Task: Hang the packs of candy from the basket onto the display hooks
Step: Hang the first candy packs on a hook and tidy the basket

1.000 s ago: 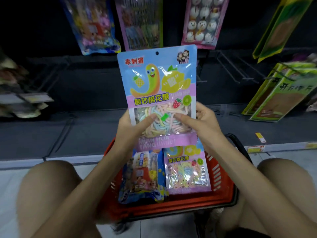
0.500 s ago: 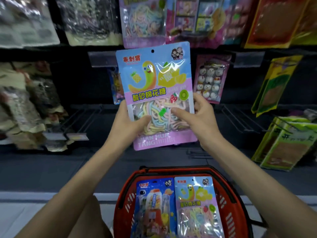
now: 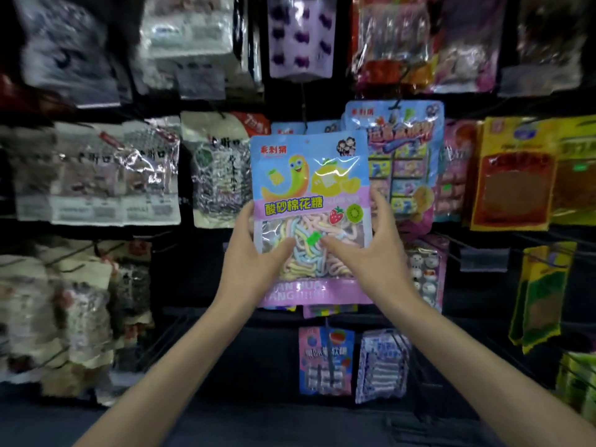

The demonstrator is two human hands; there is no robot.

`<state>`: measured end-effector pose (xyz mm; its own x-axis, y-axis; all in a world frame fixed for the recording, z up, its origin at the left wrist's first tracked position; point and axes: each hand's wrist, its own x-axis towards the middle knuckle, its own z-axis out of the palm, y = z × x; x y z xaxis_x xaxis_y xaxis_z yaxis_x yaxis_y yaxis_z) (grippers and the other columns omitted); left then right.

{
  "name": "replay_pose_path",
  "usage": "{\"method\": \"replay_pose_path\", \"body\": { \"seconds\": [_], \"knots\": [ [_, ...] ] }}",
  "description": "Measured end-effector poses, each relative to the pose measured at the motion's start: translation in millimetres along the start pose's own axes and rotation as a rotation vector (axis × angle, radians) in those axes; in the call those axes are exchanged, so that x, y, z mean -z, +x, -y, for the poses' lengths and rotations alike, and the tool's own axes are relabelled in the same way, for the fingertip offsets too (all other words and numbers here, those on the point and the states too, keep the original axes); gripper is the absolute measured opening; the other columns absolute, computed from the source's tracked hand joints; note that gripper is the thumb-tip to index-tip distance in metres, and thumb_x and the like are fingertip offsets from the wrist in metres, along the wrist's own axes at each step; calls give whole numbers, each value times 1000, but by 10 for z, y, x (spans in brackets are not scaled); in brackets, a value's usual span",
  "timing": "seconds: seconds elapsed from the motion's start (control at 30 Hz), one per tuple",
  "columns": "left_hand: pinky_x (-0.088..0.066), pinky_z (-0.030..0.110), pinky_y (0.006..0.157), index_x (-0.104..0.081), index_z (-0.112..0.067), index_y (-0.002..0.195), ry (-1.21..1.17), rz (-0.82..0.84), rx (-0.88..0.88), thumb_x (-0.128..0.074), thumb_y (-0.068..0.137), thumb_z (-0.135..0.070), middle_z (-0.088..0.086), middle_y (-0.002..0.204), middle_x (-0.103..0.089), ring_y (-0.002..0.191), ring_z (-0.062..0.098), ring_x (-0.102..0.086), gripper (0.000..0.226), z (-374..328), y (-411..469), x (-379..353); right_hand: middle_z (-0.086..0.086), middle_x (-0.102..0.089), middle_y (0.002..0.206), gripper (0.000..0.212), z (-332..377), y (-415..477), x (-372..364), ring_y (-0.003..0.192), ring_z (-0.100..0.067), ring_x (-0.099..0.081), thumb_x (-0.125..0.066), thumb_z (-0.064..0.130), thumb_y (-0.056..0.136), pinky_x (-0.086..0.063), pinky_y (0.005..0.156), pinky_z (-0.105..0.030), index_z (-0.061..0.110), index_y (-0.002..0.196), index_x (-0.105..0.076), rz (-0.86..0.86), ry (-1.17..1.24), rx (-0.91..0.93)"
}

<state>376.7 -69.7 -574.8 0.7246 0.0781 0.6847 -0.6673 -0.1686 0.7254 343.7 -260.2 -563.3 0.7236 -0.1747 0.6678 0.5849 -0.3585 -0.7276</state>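
I hold the candy pack [image 3: 309, 195] upright before the hanging packs [image 3: 403, 150], left hand [image 3: 254, 269] and right hand [image 3: 374, 253] pinching its lower sides. It seems light, floppy and slick; gripping nearer the hang hole [image 3: 307, 141] should steady it.

The candy pack [image 3: 311, 201] I hold stands upright at frame centre: blue top, yellow worm, lilac band, clear window showing pastel strips.

Dark display rack [image 3: 196, 272] carries packs [image 3: 407, 146] on wire hooks [image 3: 458, 241] (left ones blurred); yellow-green packs [image 3: 541, 295] hang right.
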Motion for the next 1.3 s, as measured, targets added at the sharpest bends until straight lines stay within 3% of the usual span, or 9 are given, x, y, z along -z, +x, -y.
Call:
{"method": "replay_pose_path", "body": {
  "seconds": [0.17,0.27,0.67,0.73,0.83,0.97,1.07,1.13,1.3],
  "knots": [
    [-47,1,76,-45,-55,113,-30,36,0,-79,91,-18,-48,102,-58,92,-30,-56,55,-172,319,1,44,-29,141,106,60,350,-108,101,37,-35,-85,31,85,-29,86,7,40,163,-15,-7,24,21],
    [-37,-7,66,-44,-50,120,-15,39,-2,-76,93,-17,-43,109,-46,86,-38,-46,54,-181,501,13,27,-28,161,106,79,532,-170,133,10,-33,-86,29,84,-34,107,-19,41,163,-17,-10,49,23],
    [-47,12,94,-36,-32,157,34,-39,2,-77,92,-24,-13,151,-46,134,9,-49,77,-60,945,-108,22,-29,166,108,-72,983,-230,146,-5,-38,-90,27,80,-48,96,-14,43,163,-23,-64,84,59],
    [-49,29,102,-35,-33,158,40,-44,14,-78,92,-25,-10,152,-46,135,14,-50,79,-38,973,-129,21,-29,166,109,-80,1022,-224,149,-10,-37,-91,28,79,-49,108,-29,44,163,-22,-57,89,56],
    [-46,16,88,-38,-34,155,27,-53,19,-77,92,-24,-13,148,-47,129,13,-53,75,19,993,-130,19,-29,167,111,-87,1044,-223,150,-12,-38,-92,29,77,-48,114,-41,44,162,-22,-47,79,36],
    [-56,45,101,-43,-39,150,23,-55,16,-78,91,-29,-12,144,-52,126,18,-60,70,65,1018,-140,18,-30,165,109,-93,1054,-199,139,-6,-46,-90,21,80,-52,74,-5,39,163,-23,-30,109,12],
    [-58,46,98,-43,-38,151,16,-60,31,-78,91,-30,-10,141,-54,123,18,-61,71,67,1054,-141,15,-39,160,105,-114,1074,-195,108,13,-55,-88,13,82,-47,60,0,35,163,-26,-9,160,0],
    [-60,44,95,-42,-38,151,-4,-46,31,-78,90,-32,-13,140,-54,120,14,-63,70,62,1059,-132,18,-42,155,104,-114,1082,-216,96,21,-56,-88,13,82,-48,61,-2,35,163,-27,-4,161,6],
    [-59,33,81,-49,-58,108,30,-13,35,-75,92,-27,-26,112,-55,100,3,-66,44,47,1120,-136,24,-49,144,96,-134,1153,-287,133,-9,-51,-91,27,79,-52,94,-24,46,154,-34,-31,98,-28]
  ]
}}
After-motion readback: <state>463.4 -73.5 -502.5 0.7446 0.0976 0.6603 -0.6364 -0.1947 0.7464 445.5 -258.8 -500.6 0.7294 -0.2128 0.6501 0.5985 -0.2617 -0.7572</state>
